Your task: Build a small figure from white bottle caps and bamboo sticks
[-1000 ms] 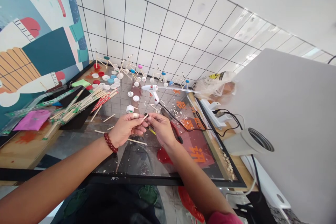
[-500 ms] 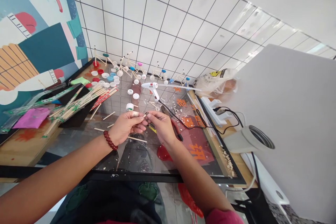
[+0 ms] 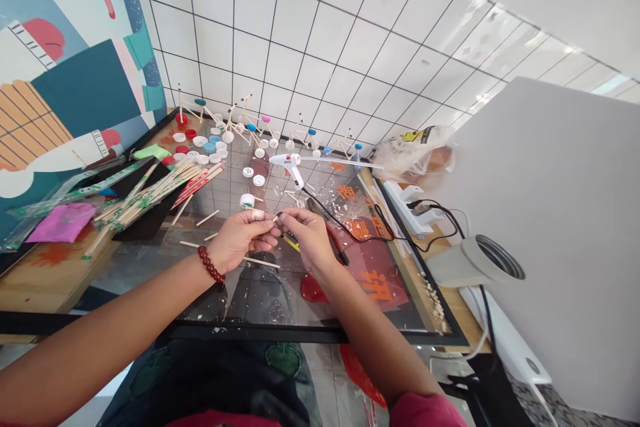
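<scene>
My left hand [image 3: 245, 235], with a bead bracelet at the wrist, pinches a short pale stick piece [image 3: 276, 218] with a dark band at its end. At that dark end, the fingertips of my right hand [image 3: 309, 235] are pinched together and partly hide it. Just beyond my hands stands a white bottle cap [image 3: 247, 201] with a thin stick by it. A white glue gun [image 3: 290, 163] lies farther back, a long clear glue stick out of its rear. Loose thin wooden sticks [image 3: 263, 262] lie under and beside my left hand.
Several small stick-and-cap models [image 3: 260, 140] line the back by the tiled wall. Bundled wooden sticks [image 3: 145, 197] and a pink packet [image 3: 63, 222] lie left. Red-handled pliers [image 3: 336, 243] are partly behind my right hand. A black cord runs to a power strip [image 3: 410, 208].
My hands stay almost in place, both still at the small stick piece. My right fingers have shifted slightly around its dark end.
</scene>
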The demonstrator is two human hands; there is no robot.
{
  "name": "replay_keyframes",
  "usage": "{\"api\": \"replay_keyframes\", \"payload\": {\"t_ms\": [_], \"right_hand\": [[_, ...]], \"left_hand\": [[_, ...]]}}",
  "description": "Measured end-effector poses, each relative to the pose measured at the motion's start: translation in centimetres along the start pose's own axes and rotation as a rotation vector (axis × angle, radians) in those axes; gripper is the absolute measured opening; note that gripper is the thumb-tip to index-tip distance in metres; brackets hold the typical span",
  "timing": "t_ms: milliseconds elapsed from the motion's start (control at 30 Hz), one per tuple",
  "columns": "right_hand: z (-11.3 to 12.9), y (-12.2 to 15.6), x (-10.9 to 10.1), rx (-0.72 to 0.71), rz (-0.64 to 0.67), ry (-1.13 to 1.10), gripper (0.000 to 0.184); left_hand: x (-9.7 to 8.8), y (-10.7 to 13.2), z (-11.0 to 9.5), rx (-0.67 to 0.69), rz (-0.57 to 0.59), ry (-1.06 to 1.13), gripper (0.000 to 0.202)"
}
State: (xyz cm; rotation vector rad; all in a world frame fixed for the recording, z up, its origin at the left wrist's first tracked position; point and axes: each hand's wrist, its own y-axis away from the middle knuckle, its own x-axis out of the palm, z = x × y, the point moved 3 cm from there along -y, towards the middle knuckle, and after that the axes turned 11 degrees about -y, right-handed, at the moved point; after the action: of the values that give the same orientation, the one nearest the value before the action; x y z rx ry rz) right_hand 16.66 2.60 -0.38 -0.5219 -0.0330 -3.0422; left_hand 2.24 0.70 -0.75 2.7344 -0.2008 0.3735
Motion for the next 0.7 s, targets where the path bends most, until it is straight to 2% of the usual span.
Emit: {"api": "replay_keyframes", "payload": {"t_ms": [367, 700], "right_hand": [[-0.19, 0.09, 0.24, -0.032, -0.004, 0.094, 0.016], [-0.44, 0.21, 0.45, -0.007, 0.043, 0.032, 0.022]], "left_hand": [[-0.06, -0.12, 0.24, -0.041, 0.001, -0.012, 0.006], [-0.02, -0.09, 0.25, -0.046, 0.019, 0.03, 0.007]]}}
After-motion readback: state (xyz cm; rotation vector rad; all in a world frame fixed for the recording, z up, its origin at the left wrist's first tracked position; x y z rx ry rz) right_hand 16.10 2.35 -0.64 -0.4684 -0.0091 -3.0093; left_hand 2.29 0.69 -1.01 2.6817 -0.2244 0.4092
